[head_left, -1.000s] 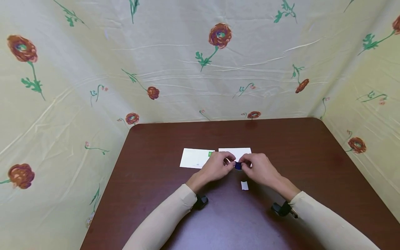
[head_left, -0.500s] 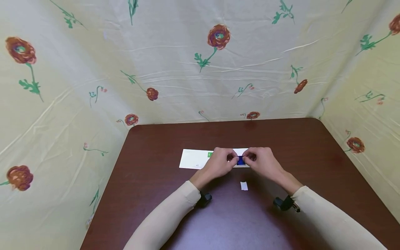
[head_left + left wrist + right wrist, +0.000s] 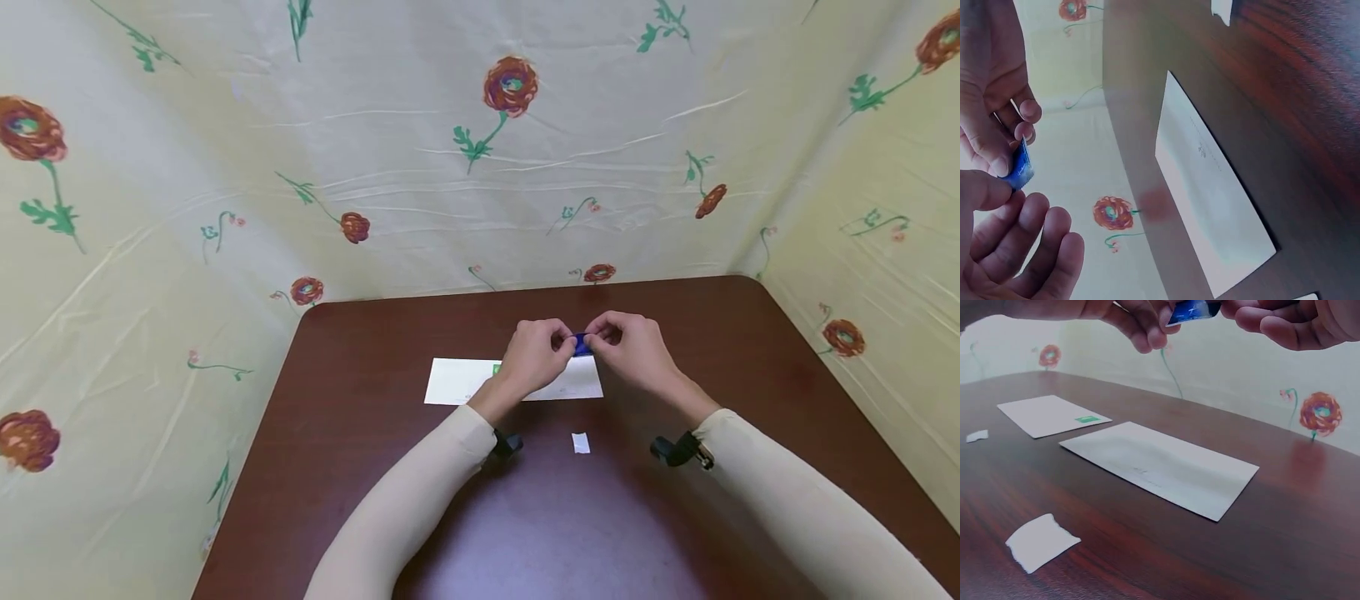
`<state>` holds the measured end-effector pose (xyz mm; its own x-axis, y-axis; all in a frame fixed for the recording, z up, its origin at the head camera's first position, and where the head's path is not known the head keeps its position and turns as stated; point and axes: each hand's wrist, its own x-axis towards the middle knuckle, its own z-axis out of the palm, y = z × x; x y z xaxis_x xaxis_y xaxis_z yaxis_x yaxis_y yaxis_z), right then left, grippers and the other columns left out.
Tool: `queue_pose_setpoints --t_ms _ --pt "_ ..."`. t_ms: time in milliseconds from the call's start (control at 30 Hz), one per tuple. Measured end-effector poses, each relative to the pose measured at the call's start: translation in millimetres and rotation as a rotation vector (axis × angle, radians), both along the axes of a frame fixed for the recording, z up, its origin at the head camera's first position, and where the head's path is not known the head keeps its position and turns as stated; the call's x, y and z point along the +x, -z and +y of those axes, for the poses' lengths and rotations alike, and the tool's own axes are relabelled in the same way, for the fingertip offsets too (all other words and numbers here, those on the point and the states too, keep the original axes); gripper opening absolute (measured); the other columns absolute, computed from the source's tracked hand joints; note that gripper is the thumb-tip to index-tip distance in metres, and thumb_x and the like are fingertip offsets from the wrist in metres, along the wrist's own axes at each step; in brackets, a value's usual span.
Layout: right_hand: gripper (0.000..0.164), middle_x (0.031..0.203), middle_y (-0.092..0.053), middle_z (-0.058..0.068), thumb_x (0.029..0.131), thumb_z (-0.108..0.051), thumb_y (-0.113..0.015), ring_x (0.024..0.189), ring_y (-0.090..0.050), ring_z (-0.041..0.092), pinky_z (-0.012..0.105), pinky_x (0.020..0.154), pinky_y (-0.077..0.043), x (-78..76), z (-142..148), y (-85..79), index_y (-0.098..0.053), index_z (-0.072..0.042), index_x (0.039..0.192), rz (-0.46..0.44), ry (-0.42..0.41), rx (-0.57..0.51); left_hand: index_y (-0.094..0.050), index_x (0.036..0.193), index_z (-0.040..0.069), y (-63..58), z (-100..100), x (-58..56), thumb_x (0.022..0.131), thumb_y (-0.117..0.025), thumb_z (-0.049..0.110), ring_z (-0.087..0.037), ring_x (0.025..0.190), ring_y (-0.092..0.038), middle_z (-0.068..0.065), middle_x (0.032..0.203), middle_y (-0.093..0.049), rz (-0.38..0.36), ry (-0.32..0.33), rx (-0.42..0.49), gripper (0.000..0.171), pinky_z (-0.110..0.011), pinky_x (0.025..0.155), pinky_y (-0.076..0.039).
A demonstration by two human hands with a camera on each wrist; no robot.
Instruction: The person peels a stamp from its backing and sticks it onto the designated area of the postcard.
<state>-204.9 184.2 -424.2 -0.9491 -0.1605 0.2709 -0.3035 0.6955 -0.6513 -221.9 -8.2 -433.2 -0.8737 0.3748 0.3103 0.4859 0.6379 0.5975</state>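
Between both hands, a small blue stamp is held up by its two sides, above the far edge of the right-hand white envelope. My left hand pinches its left side between thumb and finger, and my right hand pinches the other side. A jagged edge shows on the stamp in the left wrist view. In the right wrist view the envelope lies flat below the hands, with small writing on it. A second envelope beside it bears a green stamp.
A torn white paper scrap lies on the brown table, nearer me than the envelopes. Another small white scrap shows in the right wrist view. Flower-patterned cloth hangs behind and beside the table.
Both hands have moved away from me, carrying the stamp from over the right-hand envelope's near part to its far edge. More of that envelope now shows.
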Motion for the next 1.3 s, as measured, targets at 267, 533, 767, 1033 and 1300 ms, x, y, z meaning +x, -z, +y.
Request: queue_pose_setpoints --t_ms 267,533,767,1033,1300 --pt "0.012 0.084 -0.071 0.004 0.093 -0.025 -0.072 0.073 -0.062 0.019 0.029 0.065 -0.053 -17.2 7.2 12.1 -0.073 -0.013 0.096 -0.107 0.045 -0.017 -0.073 0.089 0.013 5.7 13.8 -14.3 0.096 -0.066 0.025 -0.009 0.058 -0.056 0.005 0.072 -0.065 -0.091 -0.055 -0.045 0.016 -0.019 0.048 -0.043" --pt "0.014 0.085 -0.071 0.006 0.093 -0.025 -0.071 0.075 -0.064 0.021 0.031 0.067 -0.053 -25.0 8.6 25.9 -0.073 -0.012 0.095 -0.175 0.068 -0.041 -0.074 0.088 0.012 18.8 21.2 -23.1 0.094 -0.067 0.023 -0.01 0.057 -0.056 0.005 0.072 -0.065 -0.142 -0.074 -0.064 0.014 -0.021 0.047 -0.043" --pt "0.015 0.084 -0.071 0.005 0.093 -0.026 -0.071 0.076 -0.063 0.021 0.03 0.067 -0.052 -32.1 10.9 42.1 -0.074 -0.012 0.094 -0.215 0.081 -0.011 -0.075 0.086 0.013 32.5 25.9 -29.4 0.094 -0.068 0.024 -0.012 0.06 -0.057 0.005 0.072 -0.064 -0.198 -0.095 -0.104 0.016 -0.023 0.047 -0.044" --pt "0.016 0.085 -0.07 0.006 0.094 -0.025 -0.07 0.075 -0.06 0.022 0.03 0.067 -0.05 -35.4 12.9 58.3 -0.073 -0.01 0.095 -0.259 0.103 0.017 -0.076 0.084 0.013 48.8 33.0 -33.9 0.094 -0.067 0.024 -0.012 0.062 -0.059 0.004 0.076 -0.066 -0.224 -0.096 -0.131 0.017 -0.022 0.051 -0.045" --pt "0.013 0.083 -0.068 0.005 0.093 -0.024 -0.072 0.075 -0.059 0.022 0.031 0.068 -0.048 -36.6 12.1 66.5 -0.073 -0.01 0.094 -0.292 0.107 0.038 -0.077 0.085 0.012 55.5 35.1 -34.1 0.094 -0.066 0.022 -0.012 0.063 -0.06 0.001 0.08 -0.07 -0.248 -0.101 -0.161 0.017 -0.021 0.054 -0.045"
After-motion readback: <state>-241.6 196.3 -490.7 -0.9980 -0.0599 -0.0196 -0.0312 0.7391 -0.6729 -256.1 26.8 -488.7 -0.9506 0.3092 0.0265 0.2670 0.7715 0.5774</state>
